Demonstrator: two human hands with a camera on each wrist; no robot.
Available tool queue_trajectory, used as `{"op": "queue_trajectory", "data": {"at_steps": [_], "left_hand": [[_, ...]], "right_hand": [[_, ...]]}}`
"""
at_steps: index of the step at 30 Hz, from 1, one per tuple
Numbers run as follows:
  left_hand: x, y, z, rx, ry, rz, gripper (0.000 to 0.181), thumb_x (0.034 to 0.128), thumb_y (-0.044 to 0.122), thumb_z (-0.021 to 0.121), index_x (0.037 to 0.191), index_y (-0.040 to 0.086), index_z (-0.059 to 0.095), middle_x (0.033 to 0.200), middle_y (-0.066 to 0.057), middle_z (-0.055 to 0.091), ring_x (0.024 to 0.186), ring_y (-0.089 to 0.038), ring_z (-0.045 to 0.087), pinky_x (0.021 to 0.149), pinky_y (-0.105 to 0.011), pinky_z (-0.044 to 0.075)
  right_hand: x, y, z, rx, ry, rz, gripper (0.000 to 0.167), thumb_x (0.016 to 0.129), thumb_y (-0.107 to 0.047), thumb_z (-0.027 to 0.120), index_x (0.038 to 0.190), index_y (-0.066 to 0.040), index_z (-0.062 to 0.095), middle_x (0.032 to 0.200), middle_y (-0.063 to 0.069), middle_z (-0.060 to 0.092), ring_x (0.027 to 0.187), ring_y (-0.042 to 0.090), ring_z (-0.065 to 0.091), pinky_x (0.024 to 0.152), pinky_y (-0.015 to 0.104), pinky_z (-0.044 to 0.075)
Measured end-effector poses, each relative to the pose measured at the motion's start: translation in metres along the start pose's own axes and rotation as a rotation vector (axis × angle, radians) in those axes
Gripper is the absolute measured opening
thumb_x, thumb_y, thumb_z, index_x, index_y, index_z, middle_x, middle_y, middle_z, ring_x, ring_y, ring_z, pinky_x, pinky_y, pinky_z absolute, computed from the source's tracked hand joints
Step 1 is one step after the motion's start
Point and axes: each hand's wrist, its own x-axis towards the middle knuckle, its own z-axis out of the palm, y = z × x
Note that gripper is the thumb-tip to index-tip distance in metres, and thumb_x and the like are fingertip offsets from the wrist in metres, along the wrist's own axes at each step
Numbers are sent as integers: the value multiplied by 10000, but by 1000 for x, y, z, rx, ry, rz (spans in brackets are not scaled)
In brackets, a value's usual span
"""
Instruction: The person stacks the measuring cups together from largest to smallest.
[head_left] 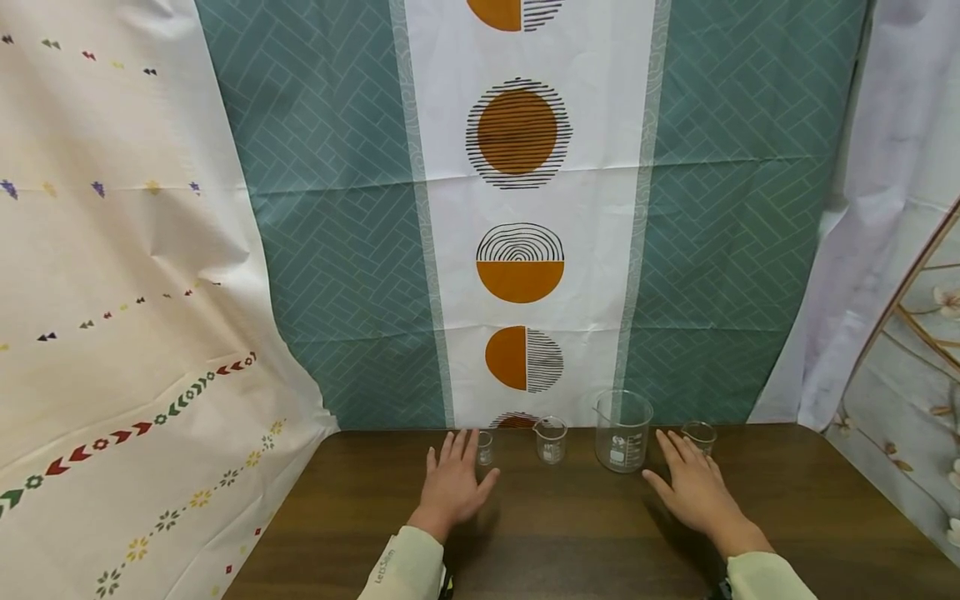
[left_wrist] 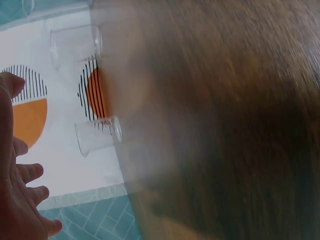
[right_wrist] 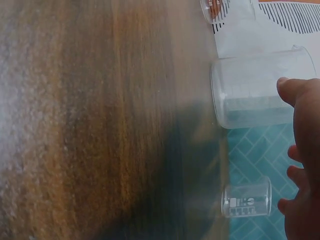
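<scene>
Toward the back of a dark wooden table, several clear glass beakers stand upright in a row. My left hand [head_left: 453, 485], fingers spread and holding nothing, is nearest the smallest beaker [head_left: 485, 448], partly covering it in the head view. Right of that stands a small beaker [head_left: 551, 442]. The large beaker [head_left: 624, 433] comes after it, with white markings. My right hand [head_left: 693, 490] is also spread and holds nothing; it hovers between the large beaker and another small beaker [head_left: 701, 435], whose lower part it hides. The right wrist view shows that small beaker [right_wrist: 246, 200] whole.
The brown table [head_left: 555, 533] reaches back to a hanging green and white cloth [head_left: 345, 250] with orange circles. A cream patterned cloth [head_left: 135, 333] drapes on the left, and a floral cloth [head_left: 907, 400] on the right.
</scene>
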Motion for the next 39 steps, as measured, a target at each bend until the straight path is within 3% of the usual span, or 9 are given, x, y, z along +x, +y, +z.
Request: {"op": "queue_trajectory", "data": {"at_steps": [25,39], "left_hand": [[17,34,16,-54,-16,87,775,938,550,497,1523,93,276,1546,-147,348,1431,-375,304,1130,-601,249],[20,62,22,-125,-20,85,751,942,523,496,1522,99,278,1547,-124,360,1433,-349,314,1134,-568,273]], "right_hand": [[2,1,6,125,24,37,798,956,-413,576,1487,70,228,1464,364,320,1337,531,300,1052,689,241],[6,2,9,156,13,59,844,960,-436,558,1513,52,147,1477,364,286,1316,562,295,1016,711,264]]}}
